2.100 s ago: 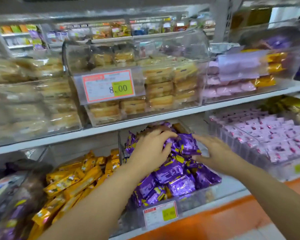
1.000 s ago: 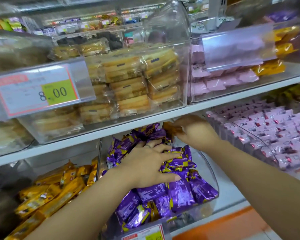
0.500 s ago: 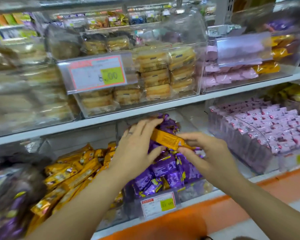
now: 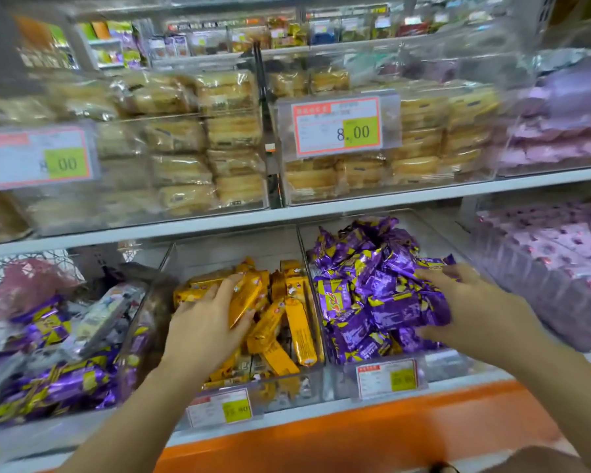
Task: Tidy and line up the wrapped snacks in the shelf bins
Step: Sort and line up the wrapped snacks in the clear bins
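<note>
On the lower shelf, a clear bin [image 4: 239, 384] holds several long orange-wrapped snack bars [image 4: 297, 329] lying at mixed angles. My left hand [image 4: 207, 322] is in this bin and grips one orange bar [image 4: 244, 297] between thumb and fingers. The bin to its right [image 4: 447, 365] is heaped with purple-and-yellow wrapped snacks [image 4: 365, 285]. My right hand [image 4: 475, 305] rests on the right side of that purple heap, fingers spread over the wrappers and thumb under the pile's edge.
A bin of mixed purple and white packets [image 4: 55, 343] stands at the far left. Pink boxed snacks [image 4: 546, 254] fill the bin at the right. The shelf above [image 4: 287, 216] carries clear bins of wrapped cakes with 8.00 price tags [image 4: 338, 126]. An orange ledge [image 4: 355, 435] runs below.
The orange bar I held with both hands over the purple bin has moved left into the orange bin with my left hand. My right hand has let go and gone back to the purple heap.
</note>
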`<action>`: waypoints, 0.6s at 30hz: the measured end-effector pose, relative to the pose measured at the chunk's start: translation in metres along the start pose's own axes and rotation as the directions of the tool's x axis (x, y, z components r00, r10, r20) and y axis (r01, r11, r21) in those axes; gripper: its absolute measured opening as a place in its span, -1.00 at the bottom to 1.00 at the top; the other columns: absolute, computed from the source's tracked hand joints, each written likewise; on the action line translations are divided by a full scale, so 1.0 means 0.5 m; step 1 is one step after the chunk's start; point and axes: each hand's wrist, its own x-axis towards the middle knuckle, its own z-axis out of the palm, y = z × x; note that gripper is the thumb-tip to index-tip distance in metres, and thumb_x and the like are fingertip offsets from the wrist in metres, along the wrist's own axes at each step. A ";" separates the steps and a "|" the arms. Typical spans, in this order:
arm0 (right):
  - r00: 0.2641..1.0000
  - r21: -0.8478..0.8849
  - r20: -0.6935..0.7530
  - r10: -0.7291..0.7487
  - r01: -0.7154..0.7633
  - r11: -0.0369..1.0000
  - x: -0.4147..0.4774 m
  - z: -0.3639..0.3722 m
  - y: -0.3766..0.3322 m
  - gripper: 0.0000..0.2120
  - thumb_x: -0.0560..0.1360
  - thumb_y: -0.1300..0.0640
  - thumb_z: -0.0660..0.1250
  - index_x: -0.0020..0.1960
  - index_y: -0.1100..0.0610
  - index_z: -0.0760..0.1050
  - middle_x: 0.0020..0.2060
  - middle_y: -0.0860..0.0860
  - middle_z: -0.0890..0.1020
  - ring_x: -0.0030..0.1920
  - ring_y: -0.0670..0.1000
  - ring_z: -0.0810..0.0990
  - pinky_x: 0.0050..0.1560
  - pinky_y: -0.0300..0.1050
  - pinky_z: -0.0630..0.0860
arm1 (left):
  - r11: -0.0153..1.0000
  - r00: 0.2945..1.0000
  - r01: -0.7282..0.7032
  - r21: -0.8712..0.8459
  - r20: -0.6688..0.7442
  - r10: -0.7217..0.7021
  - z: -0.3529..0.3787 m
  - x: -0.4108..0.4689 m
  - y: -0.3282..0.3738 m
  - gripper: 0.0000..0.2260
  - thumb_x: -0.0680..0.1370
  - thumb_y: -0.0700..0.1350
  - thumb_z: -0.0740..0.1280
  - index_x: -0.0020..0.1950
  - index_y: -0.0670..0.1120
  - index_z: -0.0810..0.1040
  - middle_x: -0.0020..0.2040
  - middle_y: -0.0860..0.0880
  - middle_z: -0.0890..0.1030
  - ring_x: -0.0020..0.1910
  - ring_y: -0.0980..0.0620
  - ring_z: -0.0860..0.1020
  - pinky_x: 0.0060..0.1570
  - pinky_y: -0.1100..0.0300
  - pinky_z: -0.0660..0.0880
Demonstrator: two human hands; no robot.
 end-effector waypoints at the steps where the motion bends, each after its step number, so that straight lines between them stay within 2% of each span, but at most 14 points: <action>1: 0.999 0.021 0.044 -0.018 0.017 1.000 0.005 0.013 0.008 -0.17 0.37 -0.23 0.39 0.48 -0.25 -0.02 0.43 -0.05 0.16 0.35 0.05 0.36 0.19 -0.06 0.44 | 1.000 1.000 0.001 0.020 0.026 -0.002 0.009 -0.001 -0.002 -0.45 0.54 0.23 0.20 0.48 0.11 0.20 0.29 0.01 0.49 0.20 -0.11 0.52 0.18 -0.02 0.39; 3: 0.993 0.103 0.062 -0.097 0.090 0.991 0.016 0.036 0.012 -0.10 0.38 -0.12 0.43 0.49 -0.26 -0.10 0.45 -0.01 0.13 0.37 0.08 0.34 0.26 0.00 0.42 | 0.999 0.999 -0.036 0.016 0.012 0.035 0.017 0.002 0.014 -0.49 0.53 0.17 0.27 0.44 0.07 0.30 0.30 -0.01 0.45 0.23 -0.11 0.48 0.20 -0.05 0.38; 5: 0.986 0.140 0.045 -0.158 0.150 0.979 0.026 0.051 0.021 -0.11 0.42 -0.03 0.43 0.48 -0.28 -0.12 0.47 -0.01 0.08 0.39 0.09 0.31 0.28 -0.02 0.40 | 0.989 0.987 -0.135 -0.067 -0.091 0.129 0.015 0.011 0.046 -0.61 0.50 0.08 0.35 0.31 0.06 0.46 0.21 0.01 0.49 0.16 -0.10 0.52 0.12 -0.04 0.43; 8: 0.967 0.099 -0.021 -0.254 0.255 0.962 0.033 0.065 0.026 -0.25 0.46 0.02 0.40 0.46 -0.30 0.03 0.50 -0.05 0.00 0.41 0.07 0.29 0.22 -0.05 0.45 | 0.901 0.908 -0.393 -0.183 -0.230 0.350 -0.004 0.024 0.110 -0.73 0.51 0.06 0.24 0.18 0.09 0.52 0.12 0.07 0.52 0.06 -0.02 0.56 0.04 0.02 0.47; 10: 0.924 0.017 -0.170 -0.344 0.351 0.936 0.038 0.072 0.021 -0.30 0.35 0.04 0.51 0.39 -0.23 0.29 0.44 0.02 0.25 0.25 0.15 0.48 -0.07 0.03 0.60 | 0.789 0.825 -0.565 -0.242 -0.184 0.534 -0.012 0.035 0.153 -0.70 0.52 0.10 0.16 0.20 0.13 0.50 0.15 0.10 0.49 0.11 0.02 0.52 0.09 0.02 0.47; 12: 0.876 0.049 -0.289 -0.387 0.417 0.907 0.052 0.080 0.021 -0.41 0.19 0.08 0.62 0.15 -0.13 0.49 0.21 0.06 0.50 0.00 0.19 0.61 -0.38 0.06 0.61 | 0.721 0.747 -0.662 -0.202 -0.104 0.657 -0.006 0.050 0.191 -0.64 0.52 0.17 0.16 0.30 0.18 0.45 0.34 0.07 0.39 0.33 -0.01 0.36 0.29 -0.04 0.37; 14: 0.846 0.102 -0.357 -0.396 0.457 0.884 0.073 0.087 0.029 -0.56 0.20 0.09 0.61 0.02 -0.06 0.54 0.07 0.06 0.54 -0.07 0.20 0.60 -0.38 0.11 0.60 | 0.738 0.745 -0.662 -0.135 -0.002 0.668 0.001 0.069 0.221 -0.52 0.51 0.24 0.23 0.43 0.25 0.29 0.54 0.03 0.05 0.51 -0.04 0.00 0.45 -0.04 0.06; 15: 0.846 0.146 -0.369 -0.384 0.461 0.875 0.084 0.086 0.031 -0.61 0.22 0.10 0.60 -0.01 -0.04 0.57 0.04 0.05 0.54 -0.07 0.19 0.59 -0.34 0.13 0.60 | 0.765 0.763 -0.635 -0.108 0.067 0.643 0.005 0.080 0.232 -0.45 0.50 0.25 0.25 0.47 0.28 0.19 0.56 0.06 -0.12 0.52 -0.03 -0.14 0.47 -0.03 -0.04; 16: 0.857 0.208 -0.381 -0.346 0.444 0.872 0.094 0.083 0.033 -0.65 0.24 0.10 0.59 -0.02 -0.01 0.60 0.02 0.04 0.54 -0.06 0.18 0.58 -0.28 0.15 0.59 | 0.784 0.774 -0.615 -0.076 0.129 0.620 0.008 0.091 0.240 -0.40 0.50 0.26 0.27 0.49 0.30 0.11 0.55 0.08 -0.23 0.52 -0.05 -0.20 0.47 -0.05 -0.06; 18: 0.881 0.341 -0.416 -0.227 0.382 0.859 0.113 0.073 0.037 -0.75 0.29 0.09 0.56 -0.05 0.03 0.63 0.02 0.03 0.53 -0.05 0.14 0.56 -0.14 0.12 0.57 | 0.803 0.786 -0.595 -0.039 0.180 0.592 0.015 0.109 0.249 -0.34 0.50 0.25 0.28 0.50 0.30 0.01 0.54 0.10 -0.27 0.52 -0.07 -0.16 0.49 -0.10 -0.02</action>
